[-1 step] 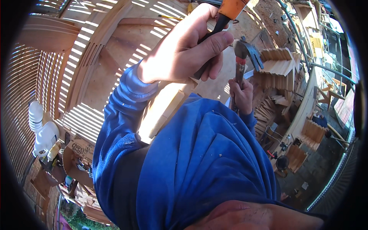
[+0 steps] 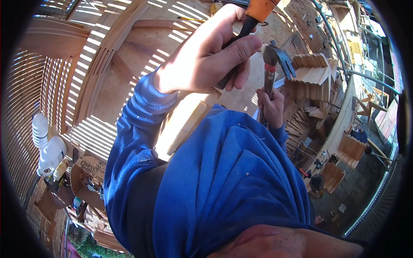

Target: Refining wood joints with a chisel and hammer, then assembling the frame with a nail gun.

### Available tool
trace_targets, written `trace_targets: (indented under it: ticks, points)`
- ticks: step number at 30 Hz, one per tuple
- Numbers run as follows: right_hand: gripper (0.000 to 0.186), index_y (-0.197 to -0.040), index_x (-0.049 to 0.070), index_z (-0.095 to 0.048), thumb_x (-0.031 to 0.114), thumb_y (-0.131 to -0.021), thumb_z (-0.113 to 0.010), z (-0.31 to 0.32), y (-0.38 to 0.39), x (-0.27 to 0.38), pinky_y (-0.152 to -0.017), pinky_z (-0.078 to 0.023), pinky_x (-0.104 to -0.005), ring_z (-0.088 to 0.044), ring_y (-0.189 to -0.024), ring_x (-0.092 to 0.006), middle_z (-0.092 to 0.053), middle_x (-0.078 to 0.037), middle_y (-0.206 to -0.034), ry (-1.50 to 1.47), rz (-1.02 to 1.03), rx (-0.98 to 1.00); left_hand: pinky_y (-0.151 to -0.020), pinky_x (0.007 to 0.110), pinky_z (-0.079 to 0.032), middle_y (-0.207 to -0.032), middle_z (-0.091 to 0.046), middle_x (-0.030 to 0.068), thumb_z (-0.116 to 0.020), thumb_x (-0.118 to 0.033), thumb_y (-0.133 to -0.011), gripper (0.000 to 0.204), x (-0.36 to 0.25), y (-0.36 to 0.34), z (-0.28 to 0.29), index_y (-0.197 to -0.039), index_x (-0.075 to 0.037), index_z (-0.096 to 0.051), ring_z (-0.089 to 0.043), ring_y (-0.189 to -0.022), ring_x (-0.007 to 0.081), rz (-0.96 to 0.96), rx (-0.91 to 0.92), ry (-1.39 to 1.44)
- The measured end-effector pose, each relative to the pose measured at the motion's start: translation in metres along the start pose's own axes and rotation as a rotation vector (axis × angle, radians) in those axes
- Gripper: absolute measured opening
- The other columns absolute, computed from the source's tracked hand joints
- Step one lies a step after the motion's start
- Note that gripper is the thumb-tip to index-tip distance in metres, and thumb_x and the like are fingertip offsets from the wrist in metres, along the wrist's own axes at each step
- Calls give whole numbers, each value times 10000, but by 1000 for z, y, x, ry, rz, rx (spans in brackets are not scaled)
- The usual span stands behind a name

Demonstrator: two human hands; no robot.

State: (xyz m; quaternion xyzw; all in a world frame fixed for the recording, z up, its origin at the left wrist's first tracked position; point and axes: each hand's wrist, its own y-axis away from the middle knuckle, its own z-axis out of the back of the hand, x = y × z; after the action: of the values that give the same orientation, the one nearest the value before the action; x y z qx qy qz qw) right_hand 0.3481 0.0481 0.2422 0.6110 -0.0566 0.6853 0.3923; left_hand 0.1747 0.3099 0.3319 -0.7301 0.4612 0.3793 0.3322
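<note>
My left hand (image 2: pixel 215 53) is closed around the black part of an orange-and-black handled tool (image 2: pixel 261 9), whose top runs out of the picture. Its dark lower end shows below my fingers, by the end of a pale wooden piece (image 2: pixel 189 122); whether they touch I cannot tell. That piece lies between my left forearm and my blue top. To the right, my right hand (image 2: pixel 272 105) grips the worn shaft of a claw hammer (image 2: pixel 277 60). The hammer stands head up, its claw toward the right, with a red band under the head.
Slatted sunlight crosses a wooden surface (image 2: pixel 142 56) with curved wooden parts (image 2: pixel 92 81) at left. Stacked wooden pieces (image 2: pixel 307 81) stand to the right of the hammer. White plastic jugs (image 2: pixel 51 152) and a cardboard box (image 2: pixel 90 167) are at far left. Greenish pipes (image 2: pixel 365 79) run along the right.
</note>
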Motion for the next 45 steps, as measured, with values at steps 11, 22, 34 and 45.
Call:
trace_targets:
  ticks: [11, 22, 34, 45]
  points:
    - [146, -899, 14, -636, 150, -949, -654, 1, 1, 2, -465, -350, -216, -465, -500, -44, -517, 37, -608, -18, 10, -4, -442, 220, -392, -593, -569, 60, -458, -195, -1065, 213, 9, 0, 2, -1186, -20, -436, -512, -461, 99, -22, 21, -20]
    - [199, -873, 8, -591, 154, -1006, -562, 9, 1, 19, -507, -348, -227, -455, -541, -60, -523, -4, -648, -40, 53, 43, -463, 204, -395, -602, -552, 32, -440, -195, -1069, 289, 7, -3, -1, -1266, 15, -409, -506, -464, 80, -2, 27, -90]
    - [228, -893, 37, -563, 214, -1034, -532, 66, -1, 153, -467, -337, -208, -433, -516, -43, -493, 14, -678, 272, 122, -59, -432, 213, -392, -572, -568, 64, -432, -171, -1061, 298, 13, 1, 1, -1269, 42, -414, -499, -426, 99, -14, -25, -38]
    - [253, -880, 39, -570, 239, -1032, -540, 77, -5, 181, -464, -315, -197, -409, -497, -32, -481, 28, -658, 452, 159, -38, -454, 247, -446, -562, -582, 122, -387, -173, -1059, 178, 16, 16, -5, -1094, 2, -388, -516, -426, 154, -214, -371, 13]
